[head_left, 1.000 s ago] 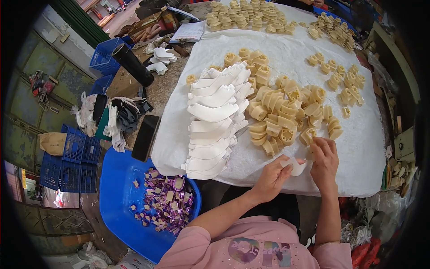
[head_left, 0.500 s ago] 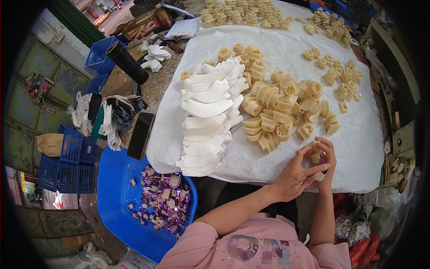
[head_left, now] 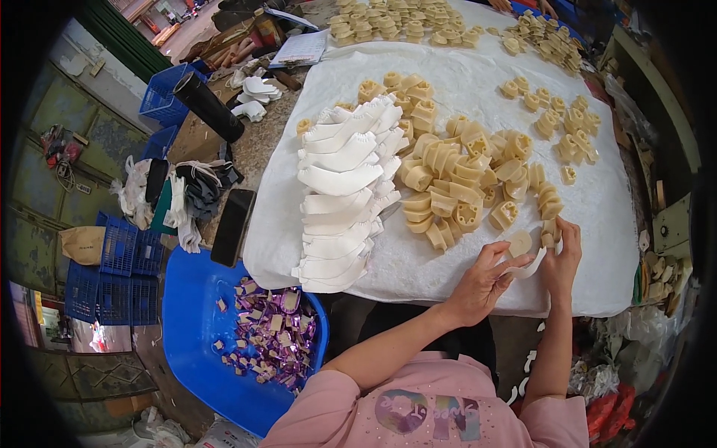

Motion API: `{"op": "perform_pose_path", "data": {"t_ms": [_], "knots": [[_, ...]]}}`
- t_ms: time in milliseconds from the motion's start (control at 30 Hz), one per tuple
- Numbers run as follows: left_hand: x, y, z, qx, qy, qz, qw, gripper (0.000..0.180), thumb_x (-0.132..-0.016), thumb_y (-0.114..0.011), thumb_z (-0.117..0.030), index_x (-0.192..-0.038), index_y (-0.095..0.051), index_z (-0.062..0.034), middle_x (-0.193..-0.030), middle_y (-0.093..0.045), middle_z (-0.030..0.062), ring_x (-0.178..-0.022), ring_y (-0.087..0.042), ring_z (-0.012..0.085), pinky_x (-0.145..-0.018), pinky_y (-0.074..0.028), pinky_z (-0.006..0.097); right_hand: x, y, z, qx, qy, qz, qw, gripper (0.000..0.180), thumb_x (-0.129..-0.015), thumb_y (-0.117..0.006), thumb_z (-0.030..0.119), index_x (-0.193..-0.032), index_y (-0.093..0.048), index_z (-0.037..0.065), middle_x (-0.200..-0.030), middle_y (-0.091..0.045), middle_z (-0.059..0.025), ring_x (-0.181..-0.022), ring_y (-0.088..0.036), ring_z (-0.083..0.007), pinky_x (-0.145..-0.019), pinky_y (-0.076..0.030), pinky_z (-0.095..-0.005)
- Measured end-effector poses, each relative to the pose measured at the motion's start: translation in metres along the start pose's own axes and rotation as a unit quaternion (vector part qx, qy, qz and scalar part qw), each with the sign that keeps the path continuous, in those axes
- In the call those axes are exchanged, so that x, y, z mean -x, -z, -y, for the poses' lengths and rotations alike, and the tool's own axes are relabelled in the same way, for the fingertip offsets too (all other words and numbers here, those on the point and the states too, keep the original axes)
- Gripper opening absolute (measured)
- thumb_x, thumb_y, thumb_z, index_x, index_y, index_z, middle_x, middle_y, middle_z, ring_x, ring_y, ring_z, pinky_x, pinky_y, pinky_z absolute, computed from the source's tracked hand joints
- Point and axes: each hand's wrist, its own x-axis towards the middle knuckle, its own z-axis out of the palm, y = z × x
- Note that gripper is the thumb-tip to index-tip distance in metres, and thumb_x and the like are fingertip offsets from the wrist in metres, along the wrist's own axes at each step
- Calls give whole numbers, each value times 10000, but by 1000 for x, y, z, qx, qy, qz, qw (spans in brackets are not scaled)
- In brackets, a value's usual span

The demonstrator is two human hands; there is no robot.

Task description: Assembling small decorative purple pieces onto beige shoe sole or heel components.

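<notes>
My left hand [head_left: 478,285] and my right hand [head_left: 562,257] together hold a white curved strip [head_left: 526,267] with a round tan piece [head_left: 519,243] against it, near the front edge of the white cloth [head_left: 597,224]. A heap of tan moulded pieces [head_left: 459,175] lies just beyond my hands. To the left of that heap a long row of stacked white curved strips [head_left: 343,194] runs away from me.
A blue tub [head_left: 187,313] holding purple and white scraps [head_left: 272,336] stands at the lower left. A black phone [head_left: 232,226] lies on the table's left edge. More tan pieces [head_left: 396,19] cover the far end. Blue crates [head_left: 119,276] sit on the floor.
My hands have pulled back from the heap toward the front edge and lifted the white strip with the tan piece between them.
</notes>
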Motion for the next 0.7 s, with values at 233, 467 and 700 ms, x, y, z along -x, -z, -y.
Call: {"op": "perform_pose_path", "data": {"t_ms": [233,467,700], "knots": [[-2,-5,1,20,20,-23,999,327,-947,-397,-107,-1251,-493,-34,-1206,-479,155,-1174,-459,270,-1004,-327,331,30,12,-24,-29,-45,-46,998,319,-787,-486,-108,-1085,-554,-14,-965,-557,-154,-897,-566,-264,-808,-448,-318],[15,22,-13,254,183,-159,936,420,-1001,-346,-259,-1232,-495,58,-985,-620,94,-864,-547,123,-737,-414,272,33,12,-24,79,-10,-50,996,318,-799,-535,-10,-1112,-575,34,-1109,-531,-150,-1057,-446,-334,-926,-376,-392],[32,47,-35,362,199,-205,887,370,-986,-396,-225,-1201,-482,63,-1032,-603,117,-824,-578,161,-725,-438,285,41,59,-8,90,-82,36,992,290,-774,-594,-11,-1059,-613,38,-1022,-549,-145,-894,-524,-294,-809,-442,-337]]}}
